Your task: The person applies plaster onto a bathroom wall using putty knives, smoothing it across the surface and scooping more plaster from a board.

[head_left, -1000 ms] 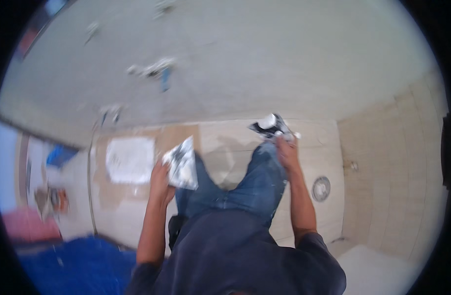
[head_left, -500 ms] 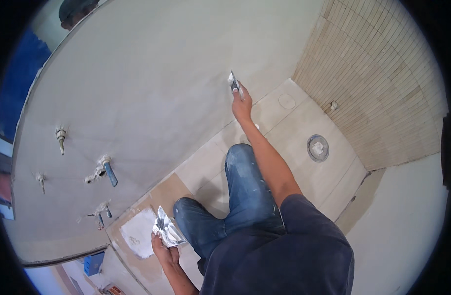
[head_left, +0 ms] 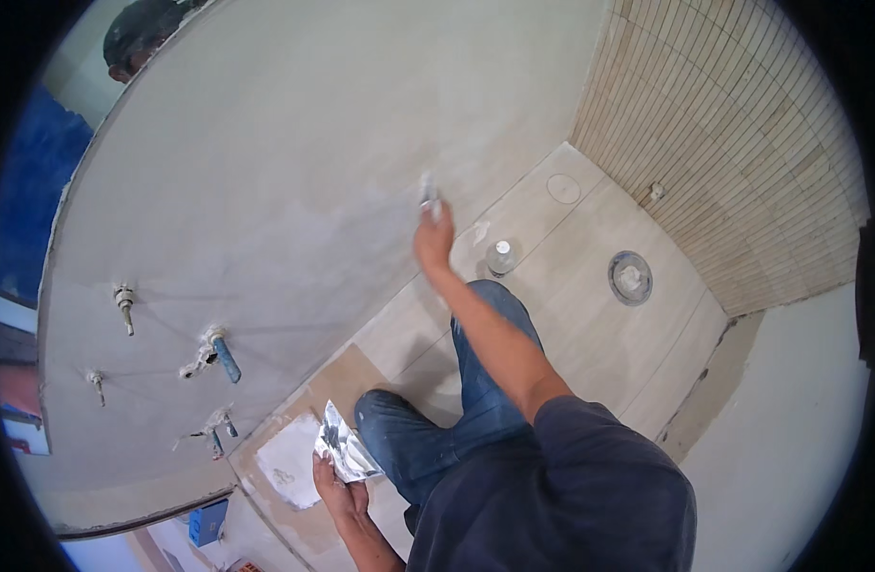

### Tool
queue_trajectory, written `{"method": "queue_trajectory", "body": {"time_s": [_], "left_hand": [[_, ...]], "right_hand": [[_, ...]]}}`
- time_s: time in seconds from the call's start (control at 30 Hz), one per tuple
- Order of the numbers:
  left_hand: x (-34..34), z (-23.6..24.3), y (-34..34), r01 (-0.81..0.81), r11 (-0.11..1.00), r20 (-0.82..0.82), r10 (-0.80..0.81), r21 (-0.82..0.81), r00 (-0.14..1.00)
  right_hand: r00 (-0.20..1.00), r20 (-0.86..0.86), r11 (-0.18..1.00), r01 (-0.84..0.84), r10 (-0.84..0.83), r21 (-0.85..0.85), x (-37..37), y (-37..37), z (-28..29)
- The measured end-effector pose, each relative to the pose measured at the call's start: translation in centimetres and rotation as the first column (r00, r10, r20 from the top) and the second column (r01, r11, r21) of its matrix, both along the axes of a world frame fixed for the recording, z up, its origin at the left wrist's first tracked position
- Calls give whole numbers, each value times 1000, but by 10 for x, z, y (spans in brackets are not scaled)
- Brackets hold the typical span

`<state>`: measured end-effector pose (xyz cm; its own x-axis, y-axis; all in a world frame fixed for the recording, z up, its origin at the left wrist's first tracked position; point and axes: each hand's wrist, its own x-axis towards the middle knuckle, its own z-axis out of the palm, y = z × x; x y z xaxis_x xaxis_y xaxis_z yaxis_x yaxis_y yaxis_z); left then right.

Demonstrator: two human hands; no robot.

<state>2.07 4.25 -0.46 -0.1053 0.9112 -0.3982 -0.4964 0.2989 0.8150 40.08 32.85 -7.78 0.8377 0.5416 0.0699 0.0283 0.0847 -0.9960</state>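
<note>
My right hand [head_left: 434, 236] is closed round a small metal putty knife [head_left: 429, 195], its blade against the smooth pale grey wall [head_left: 294, 191]. Motion blurs the tool, and its tip looks whitish. Low beside my knee, my left hand [head_left: 340, 488] grips a shiny silver sheet [head_left: 344, 448] with pointed corners. I cannot tell whether this sheet is a wide metal blade or foil. Under it on the floor lies a white board or sheet [head_left: 287, 462] with a lump of pale material.
Pipe stubs [head_left: 224, 357] stick out of the wall on the left. A clear bottle with a white cap [head_left: 501, 255] stands on the tiled floor near my right knee. Further right are a round drain [head_left: 630, 278] and a narrow-tiled wall [head_left: 714, 124]. A person's capped head [head_left: 142, 38] shows beyond the wall's edge.
My right hand has moved left and down along the wall with the putty knife, uncovering the bottle on the floor. My left hand still holds the silver sheet. The view has shifted slightly.
</note>
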Motion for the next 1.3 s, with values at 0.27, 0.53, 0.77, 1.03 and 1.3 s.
{"method": "queue_trajectory", "body": {"time_s": [0.27,0.53,0.77,1.03,1.3], "left_hand": [[-1,6,-8,2,1000,32,-2,16,999],[6,22,-3,35,998,21,-36,47,999],[4,24,-9,-18,1000,56,17,7,998],[-6,18,-14,-24,999,6,24,23,1000],[0,16,-7,9,999,14,-9,47,1000]], "right_hand": [[977,-6,976,212,-213,-52,33,53,45],[768,568,955,-256,295,-151,-85,-34,57],[945,310,989,134,-106,-69,23,11,-6],[869,494,994,43,12,-99,-101,11,1],[755,-655,999,-39,46,26,34,16,-33]]}}
